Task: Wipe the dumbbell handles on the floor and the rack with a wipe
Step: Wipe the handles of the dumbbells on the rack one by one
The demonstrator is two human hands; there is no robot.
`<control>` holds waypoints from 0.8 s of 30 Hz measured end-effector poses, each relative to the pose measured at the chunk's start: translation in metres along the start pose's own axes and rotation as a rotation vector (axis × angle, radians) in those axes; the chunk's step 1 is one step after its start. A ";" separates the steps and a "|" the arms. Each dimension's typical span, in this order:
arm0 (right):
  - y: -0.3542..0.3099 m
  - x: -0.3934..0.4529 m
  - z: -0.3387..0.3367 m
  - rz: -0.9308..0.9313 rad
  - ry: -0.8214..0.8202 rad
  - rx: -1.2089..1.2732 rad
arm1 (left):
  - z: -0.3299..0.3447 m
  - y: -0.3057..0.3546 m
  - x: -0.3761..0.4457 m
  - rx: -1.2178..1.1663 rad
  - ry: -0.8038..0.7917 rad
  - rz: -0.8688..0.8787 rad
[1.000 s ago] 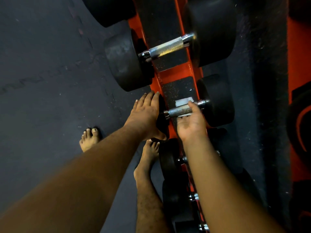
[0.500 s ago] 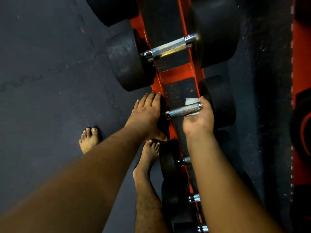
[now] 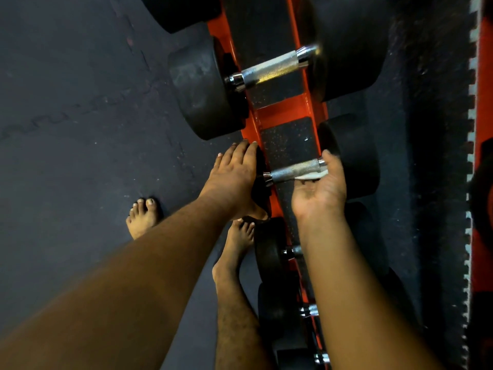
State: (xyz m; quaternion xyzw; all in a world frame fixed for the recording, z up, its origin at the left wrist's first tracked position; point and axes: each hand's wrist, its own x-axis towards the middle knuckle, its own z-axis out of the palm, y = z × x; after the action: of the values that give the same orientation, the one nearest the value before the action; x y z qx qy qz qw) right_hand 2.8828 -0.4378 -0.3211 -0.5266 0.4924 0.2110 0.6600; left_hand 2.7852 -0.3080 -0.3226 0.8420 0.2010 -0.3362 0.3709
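White wipe (image 3: 310, 176) bunched under knurled steel dumbbell handle (image 3: 294, 170), lying crosswise on orange rack (image 3: 282, 112).

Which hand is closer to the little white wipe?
The right hand. It cups the white wipe up against the underside of the knurled steel dumbbell handle. The left hand rests on the black rubber weight head at the handle's other end.

Dim scene, your view mostly in shadow, glare on the upper dumbbell handle (image 3: 272, 68), floor (image 3: 80, 116) dark and grainy, your forearms soft and out of focus near the bottom edge, wide-angle bend at frame edges, right side nearly black.
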 end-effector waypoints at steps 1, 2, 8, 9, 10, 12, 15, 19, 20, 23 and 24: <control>-0.002 0.003 0.003 0.014 -0.024 -0.017 | -0.001 0.001 0.000 0.001 -0.006 0.000; -0.002 0.004 0.007 0.034 -0.045 -0.020 | -0.002 0.002 0.000 -0.004 -0.009 -0.002; 0.010 -0.010 0.004 0.044 0.012 -0.020 | 0.000 0.002 -0.002 -0.001 0.003 -0.005; 0.010 -0.010 0.004 0.051 0.001 -0.029 | 0.000 0.002 -0.001 0.000 0.010 -0.006; 0.009 -0.007 0.005 0.073 -0.014 -0.038 | 0.001 0.002 -0.001 -0.001 0.015 -0.004; 0.010 -0.002 0.005 0.126 -0.068 -0.101 | 0.000 0.001 0.000 -0.002 0.017 -0.004; 0.029 -0.002 -0.007 0.225 -0.191 -0.276 | -0.002 0.003 -0.001 0.004 0.008 -0.007; 0.022 0.001 -0.025 0.156 -0.261 -0.126 | -0.001 0.002 -0.002 0.001 0.012 -0.008; 0.016 0.005 -0.026 0.102 -0.241 -0.045 | -0.001 0.002 -0.002 0.001 0.014 -0.007; 0.024 0.008 -0.025 0.062 -0.184 -0.182 | -0.001 0.003 -0.001 0.005 0.014 0.001; 0.035 0.006 -0.027 0.074 -0.170 -0.322 | -0.001 0.003 -0.001 0.007 0.014 -0.001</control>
State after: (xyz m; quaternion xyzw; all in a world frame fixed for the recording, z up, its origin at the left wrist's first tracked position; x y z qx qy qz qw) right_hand 2.8463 -0.4511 -0.3422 -0.5872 0.4138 0.3552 0.5981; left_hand 2.7865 -0.3095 -0.3199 0.8455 0.2026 -0.3312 0.3665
